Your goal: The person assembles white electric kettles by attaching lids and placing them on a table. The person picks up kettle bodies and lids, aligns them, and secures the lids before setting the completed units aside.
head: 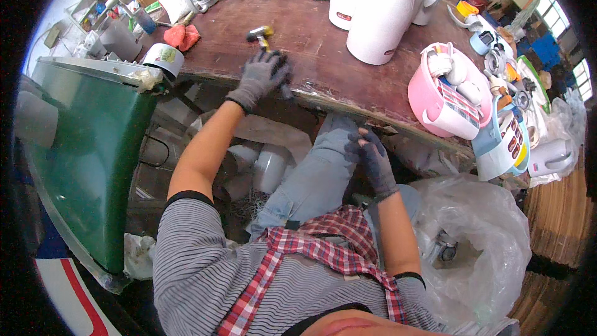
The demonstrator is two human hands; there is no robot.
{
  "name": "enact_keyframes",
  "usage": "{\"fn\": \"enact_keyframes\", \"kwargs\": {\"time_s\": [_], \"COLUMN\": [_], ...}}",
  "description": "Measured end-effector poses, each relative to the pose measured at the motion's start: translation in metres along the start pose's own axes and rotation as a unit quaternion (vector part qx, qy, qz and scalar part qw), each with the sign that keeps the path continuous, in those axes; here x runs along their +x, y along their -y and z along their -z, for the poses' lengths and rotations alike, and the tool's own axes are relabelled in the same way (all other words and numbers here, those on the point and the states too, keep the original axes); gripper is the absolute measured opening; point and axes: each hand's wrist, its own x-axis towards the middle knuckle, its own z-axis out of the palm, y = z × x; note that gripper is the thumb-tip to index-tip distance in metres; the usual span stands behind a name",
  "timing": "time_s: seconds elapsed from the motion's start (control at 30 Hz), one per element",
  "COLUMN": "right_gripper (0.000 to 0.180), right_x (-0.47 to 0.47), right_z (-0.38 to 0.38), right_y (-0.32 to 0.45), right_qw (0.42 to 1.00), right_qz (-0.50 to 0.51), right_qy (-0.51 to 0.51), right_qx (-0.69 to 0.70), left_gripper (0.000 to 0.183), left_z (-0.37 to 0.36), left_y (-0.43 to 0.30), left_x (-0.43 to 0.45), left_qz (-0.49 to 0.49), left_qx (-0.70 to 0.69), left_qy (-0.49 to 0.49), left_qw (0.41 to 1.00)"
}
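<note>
My left hand, in a grey glove, is at the table's front edge with its fingers around the handle of what looks like a small hammer. The yellow and black head lies beyond the fingers; a blurred dark end shows below the hand. My right hand, in a dark grey glove with bare fingertips, hangs over my jeans below the table edge, fingers loosely bent and apart, no object visible in it. White thermos jugs stand at the back of the brown table. An orange-red cloth lies at the left.
A pink basket of white parts and a blue basket stand on the right table edge. A green metal guard is at the left beside a white cylinder. A clear plastic bag sits lower right; white cylinders lie under the table.
</note>
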Motion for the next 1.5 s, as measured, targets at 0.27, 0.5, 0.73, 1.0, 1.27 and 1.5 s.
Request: {"fn": "enact_keyframes", "kwargs": {"time_s": [0.27,0.5,0.73,1.0,1.27,1.5], "right_gripper": [0.036,0.031,0.034,0.041,0.036,0.038], "right_x": [-0.071,-0.068,-0.057,-0.070,-0.064,-0.056], "right_z": [0.061,0.099,0.118,0.130,0.116,0.156], "right_y": [-0.050,-0.098,-0.121,-0.108,-0.109,-0.146], "right_qw": [0.982,0.959,0.974,0.982,0.985,0.988], "right_qz": [-0.092,-0.112,-0.084,-0.058,-0.074,-0.086], "right_qy": [-0.127,-0.138,-0.104,-0.089,-0.115,-0.091], "right_qx": [0.105,0.219,0.181,0.159,0.103,0.086], "left_gripper": [0.050,0.054,0.066,0.063,0.079,0.085], "left_z": [0.003,0.009,0.057,0.289,0.489,0.545], "left_y": [0.127,0.162,0.082,-0.022,0.149,0.309], "left_x": [0.007,0.002,0.051,0.118,-0.039,-0.173], "left_qz": [0.214,0.371,0.279,0.048,0.284,0.551], "left_qx": [0.058,0.138,0.123,0.244,0.470,0.468], "left_qy": [-0.006,-0.009,-0.030,-0.114,-0.260,-0.160], "left_qw": [0.975,0.918,0.952,0.962,0.794,0.673]}}
